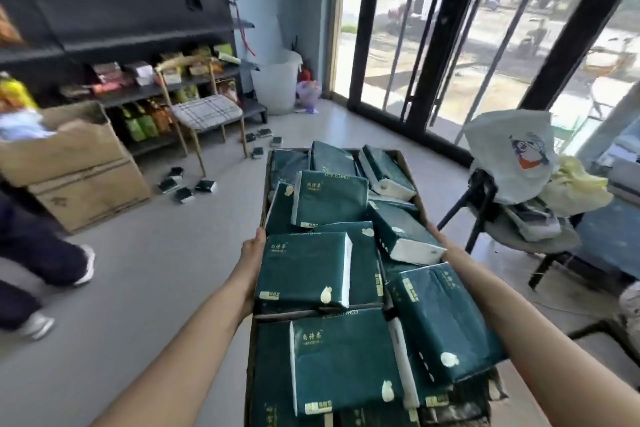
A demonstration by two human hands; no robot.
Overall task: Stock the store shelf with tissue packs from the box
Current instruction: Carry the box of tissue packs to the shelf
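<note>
**Clerk:** Item one?

**Checker:** Cardboard box (250,350), open-topped, carried in front of the body and above the floor. Contents are the tissue packs (304,270), dark green, heaped loose to the rim. Several lie tilted across each other, and one hangs over the box's right edge.

**Clerk:** Hands?

**Checker:** The left hand (254,255) lies flat on the box's left wall, fingers held together and running along it. The right hand (434,234) is at the right wall and mostly hidden behind a pack, so I cannot tell how its fingers lie. My reading is that it takes one hand on each side to keep so long a load level.

**Clerk:** Destination?

**Checker:** The store shelf (145,91) stands well apart, at the left wall of the room, with snack bags on its lower boards. A chair (207,111) with a checked cushion stands against its front edge, and small packs (187,189) are scattered on the floor beside it.

**Clerk:** Status?

**Checker:** No pack from this box has been shelved. The box probably has to be set down near the shelf first.
</note>
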